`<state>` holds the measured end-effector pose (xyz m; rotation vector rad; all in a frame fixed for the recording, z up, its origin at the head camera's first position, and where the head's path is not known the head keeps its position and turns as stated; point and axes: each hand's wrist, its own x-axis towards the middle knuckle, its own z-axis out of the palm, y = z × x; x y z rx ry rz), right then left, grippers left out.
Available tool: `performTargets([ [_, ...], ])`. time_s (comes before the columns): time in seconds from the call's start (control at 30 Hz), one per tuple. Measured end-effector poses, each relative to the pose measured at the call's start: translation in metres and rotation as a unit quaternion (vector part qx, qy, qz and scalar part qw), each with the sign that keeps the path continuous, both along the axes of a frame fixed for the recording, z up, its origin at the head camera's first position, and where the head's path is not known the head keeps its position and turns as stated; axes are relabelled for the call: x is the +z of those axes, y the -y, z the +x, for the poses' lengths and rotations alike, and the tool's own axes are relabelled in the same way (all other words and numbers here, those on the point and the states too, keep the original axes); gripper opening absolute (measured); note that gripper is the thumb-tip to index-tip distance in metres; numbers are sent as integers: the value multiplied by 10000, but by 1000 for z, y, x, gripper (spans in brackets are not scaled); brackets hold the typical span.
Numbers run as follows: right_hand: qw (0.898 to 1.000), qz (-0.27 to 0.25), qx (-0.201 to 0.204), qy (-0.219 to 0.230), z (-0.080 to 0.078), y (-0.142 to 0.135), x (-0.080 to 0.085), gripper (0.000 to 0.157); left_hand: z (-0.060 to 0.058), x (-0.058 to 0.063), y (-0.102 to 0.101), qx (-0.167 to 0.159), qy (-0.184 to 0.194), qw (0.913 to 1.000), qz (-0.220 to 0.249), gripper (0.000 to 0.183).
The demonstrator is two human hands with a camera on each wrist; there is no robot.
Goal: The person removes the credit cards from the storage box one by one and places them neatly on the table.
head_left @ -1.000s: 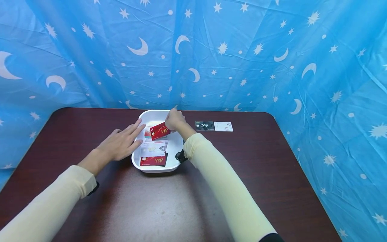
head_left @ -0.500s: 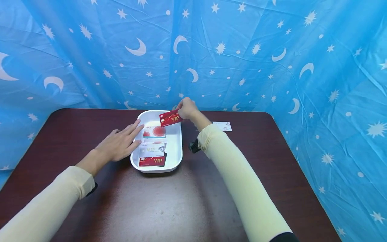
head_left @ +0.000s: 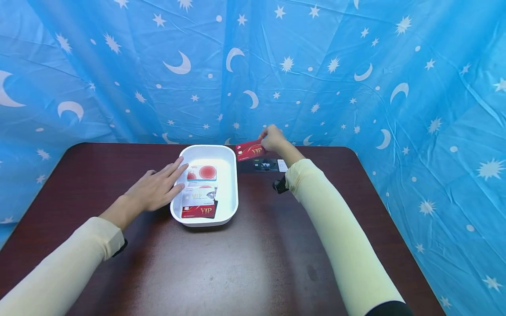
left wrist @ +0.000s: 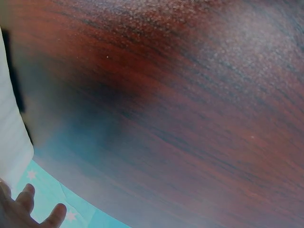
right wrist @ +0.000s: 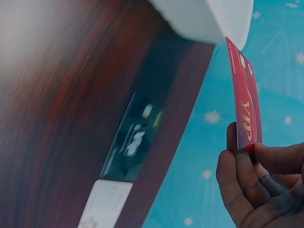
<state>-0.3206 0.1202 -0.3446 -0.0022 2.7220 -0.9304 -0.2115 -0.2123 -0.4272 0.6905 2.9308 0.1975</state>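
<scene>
Between thumb and fingers, my right hand (head_left: 274, 139) pinches a red VIP card (head_left: 250, 150) by one end, held above the table just right of the white tray (head_left: 233, 193). In the right wrist view the red card (right wrist: 244, 99) stands nearly on edge in the fingertips. Below it on the table lie a black Vip card (head_left: 266, 165) and a white card (head_left: 282, 165), side by side; my wrist hides part of the white one. My left hand (head_left: 156, 188) rests with straight fingers on the tray's left rim.
Inside the tray lie a white card with red circles (head_left: 202, 172), a silver VIP card (head_left: 197, 196) and another red VIP card (head_left: 197, 211), some overlapping. The dark wooden table (head_left: 221, 267) ends at a blue star-patterned curtain (head_left: 316, 79).
My right hand has lifted the red VIP card out of the tray and carried it right, past the rim. My left hand has stayed at the tray's left side.
</scene>
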Motion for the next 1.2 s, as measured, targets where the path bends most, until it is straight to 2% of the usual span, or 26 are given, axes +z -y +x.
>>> performTargets([
  [0.17,9984,-298,-342,325,-1,-18,-12,26,1,0,0,-10,-8,10000,6,70],
  [0.3,9973,-342,-464,455,0,-28,-18,25,0,0,0,-16,-9,10000,20,70],
  [0.53,9978,-78,-381,542,1,-42,-28,26,0,0,0,3,10,10000,25,70],
  [0.87,9969,27,-255,746,4,-55,-41,25,0,0,1,-12,-13,10000,44,71],
  [1.2,9926,254,-227,1170,10,-59,-47,23,1,1,1,8,28,10000,67,71],
])
